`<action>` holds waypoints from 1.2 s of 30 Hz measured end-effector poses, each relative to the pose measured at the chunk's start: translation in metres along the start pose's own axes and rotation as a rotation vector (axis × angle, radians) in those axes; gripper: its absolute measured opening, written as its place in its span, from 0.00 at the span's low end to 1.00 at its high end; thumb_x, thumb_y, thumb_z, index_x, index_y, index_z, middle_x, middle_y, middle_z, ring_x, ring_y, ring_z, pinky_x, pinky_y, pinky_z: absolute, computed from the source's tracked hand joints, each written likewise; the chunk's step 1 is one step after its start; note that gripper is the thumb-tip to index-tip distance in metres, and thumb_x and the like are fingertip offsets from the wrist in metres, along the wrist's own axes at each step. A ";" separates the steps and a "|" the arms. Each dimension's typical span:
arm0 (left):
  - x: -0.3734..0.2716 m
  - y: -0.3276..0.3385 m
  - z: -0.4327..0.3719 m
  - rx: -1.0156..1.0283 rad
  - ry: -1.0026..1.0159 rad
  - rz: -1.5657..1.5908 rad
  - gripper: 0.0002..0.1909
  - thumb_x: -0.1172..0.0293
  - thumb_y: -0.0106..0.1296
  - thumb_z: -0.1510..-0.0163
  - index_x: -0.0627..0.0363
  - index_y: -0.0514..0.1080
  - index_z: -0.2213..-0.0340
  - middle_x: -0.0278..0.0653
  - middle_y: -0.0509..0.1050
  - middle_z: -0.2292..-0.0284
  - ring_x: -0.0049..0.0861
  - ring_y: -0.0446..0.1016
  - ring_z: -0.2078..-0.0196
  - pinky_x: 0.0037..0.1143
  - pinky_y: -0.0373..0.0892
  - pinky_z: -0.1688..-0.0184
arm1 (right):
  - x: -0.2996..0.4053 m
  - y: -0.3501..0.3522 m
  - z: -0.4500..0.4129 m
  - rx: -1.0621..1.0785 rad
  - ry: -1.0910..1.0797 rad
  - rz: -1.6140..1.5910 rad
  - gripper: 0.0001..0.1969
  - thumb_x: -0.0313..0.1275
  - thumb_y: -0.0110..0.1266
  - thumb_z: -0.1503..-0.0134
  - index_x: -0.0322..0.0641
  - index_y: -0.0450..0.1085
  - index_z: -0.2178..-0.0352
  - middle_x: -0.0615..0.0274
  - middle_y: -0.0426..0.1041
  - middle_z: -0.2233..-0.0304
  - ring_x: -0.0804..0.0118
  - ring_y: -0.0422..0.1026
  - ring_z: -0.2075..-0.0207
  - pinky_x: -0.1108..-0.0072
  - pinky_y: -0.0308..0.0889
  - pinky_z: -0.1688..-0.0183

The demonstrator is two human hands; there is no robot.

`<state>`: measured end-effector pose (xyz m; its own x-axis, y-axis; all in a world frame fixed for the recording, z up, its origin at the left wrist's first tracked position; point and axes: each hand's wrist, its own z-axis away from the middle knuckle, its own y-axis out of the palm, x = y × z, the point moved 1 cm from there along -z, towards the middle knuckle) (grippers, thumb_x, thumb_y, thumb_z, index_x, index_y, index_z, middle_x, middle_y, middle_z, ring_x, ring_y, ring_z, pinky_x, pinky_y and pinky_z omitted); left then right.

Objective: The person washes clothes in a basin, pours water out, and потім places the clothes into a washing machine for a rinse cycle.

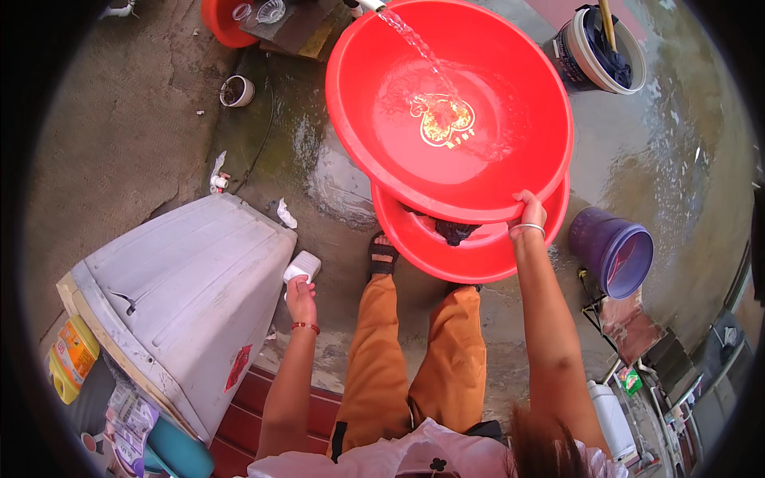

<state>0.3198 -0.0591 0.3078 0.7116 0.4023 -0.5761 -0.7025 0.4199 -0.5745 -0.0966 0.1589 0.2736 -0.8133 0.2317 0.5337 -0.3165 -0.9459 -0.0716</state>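
Observation:
My right hand (529,212), a bracelet on its wrist, grips the near rim of a large red plastic basin (352,113). Water (412,39) pours from a white spout (372,5) into this basin, whose bottom carries a gold printed pattern. Beneath its near edge a second red basin (478,269) shows in part, with dark wet cloth (455,232) inside. On the left, my left hand (300,302) holds a small white plastic container (303,263); its exact kind is unclear. That hand is beside a grey-white plastic cabinet or tub (191,287).
At the right stand a purple bucket (597,245) and a white-rimmed bucket (633,86) with dark cloth and a wooden handle. A small pot (237,91) and a tap (219,181) are at the left. A yellow detergent bottle (72,358) lies lower left. The concrete floor (675,197) is wet.

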 end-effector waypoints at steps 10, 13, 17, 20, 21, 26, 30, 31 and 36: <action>0.022 0.000 0.039 0.056 -0.123 -0.096 0.22 0.53 0.48 0.49 0.65 0.72 0.74 0.36 0.73 0.76 0.17 0.67 0.76 0.17 0.62 0.73 | -0.010 -0.076 0.023 -0.051 -0.255 0.344 0.06 0.20 0.51 0.68 0.33 0.65 0.82 0.64 0.65 0.86 0.69 0.63 0.88 0.80 0.58 0.87; -0.043 0.028 0.012 0.089 -0.297 0.044 0.31 0.43 0.41 0.49 0.64 0.68 0.62 0.41 0.73 0.65 0.23 0.72 0.67 0.19 0.64 0.68 | -0.030 -0.044 0.022 -0.068 -0.020 0.440 0.05 0.20 0.51 0.70 0.34 0.62 0.87 0.68 0.60 0.90 0.69 0.61 0.89 0.78 0.53 0.88; -0.151 0.064 -0.063 0.276 -0.240 0.423 0.55 0.26 0.35 0.61 0.63 0.44 0.46 0.49 0.54 0.47 0.37 0.55 0.45 0.42 0.54 0.49 | -0.025 0.005 0.003 -0.048 0.074 0.196 0.06 0.21 0.50 0.69 0.35 0.60 0.87 0.69 0.57 0.91 0.70 0.60 0.90 0.77 0.51 0.91; -0.224 0.106 -0.100 0.434 -0.047 0.283 0.42 0.38 0.47 0.56 0.65 0.58 0.52 0.47 0.66 0.56 0.34 0.64 0.52 0.36 0.61 0.52 | -0.001 -0.006 -0.012 0.018 -0.011 0.349 0.05 0.23 0.50 0.68 0.35 0.61 0.88 0.67 0.57 0.92 0.73 0.55 0.93 0.79 0.44 0.94; -0.230 0.121 -0.112 0.502 -0.006 0.266 0.32 0.49 0.53 0.58 0.63 0.63 0.58 0.44 0.69 0.61 0.32 0.68 0.58 0.32 0.63 0.56 | 0.011 -0.016 -0.021 0.066 -0.028 0.484 0.04 0.23 0.50 0.67 0.35 0.62 0.88 0.66 0.58 0.92 0.73 0.55 0.94 0.80 0.43 0.94; -0.148 0.165 -0.137 0.238 0.226 -0.111 0.21 0.80 0.53 0.64 0.63 0.66 0.63 0.40 0.72 0.67 0.28 0.72 0.66 0.25 0.67 0.62 | 0.024 -0.065 -0.015 0.215 -0.235 0.376 0.03 0.19 0.48 0.67 0.32 0.66 0.84 0.62 0.66 0.86 0.69 0.65 0.86 0.80 0.59 0.84; -0.089 0.125 -0.054 0.160 0.229 0.174 0.22 0.86 0.49 0.64 0.63 0.64 0.62 0.40 0.71 0.65 0.26 0.71 0.65 0.24 0.68 0.62 | 0.002 -0.106 -0.009 0.255 -0.203 0.444 0.07 0.16 0.45 0.68 0.30 0.67 0.81 0.61 0.68 0.83 0.68 0.67 0.81 0.80 0.62 0.78; -0.083 0.106 -0.047 0.118 0.218 0.219 0.22 0.86 0.49 0.64 0.63 0.64 0.62 0.40 0.71 0.65 0.26 0.71 0.65 0.24 0.68 0.63 | -0.011 -0.103 -0.011 0.277 -0.206 0.463 0.07 0.17 0.46 0.68 0.30 0.67 0.81 0.61 0.68 0.83 0.68 0.67 0.81 0.80 0.62 0.78; -0.111 0.089 -0.101 0.051 0.209 0.287 0.20 0.86 0.49 0.63 0.64 0.64 0.63 0.41 0.71 0.66 0.26 0.71 0.66 0.23 0.67 0.63 | -0.015 -0.004 -0.054 0.198 -0.148 0.603 0.07 0.21 0.50 0.66 0.29 0.66 0.79 0.57 0.68 0.83 0.67 0.66 0.86 0.78 0.58 0.85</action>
<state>0.1775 -0.1490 0.2620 0.4640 0.3370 -0.8192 -0.8683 0.3562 -0.3452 -0.1090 0.1717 0.2203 -0.7396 -0.3729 0.5603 0.2817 -0.9276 -0.2455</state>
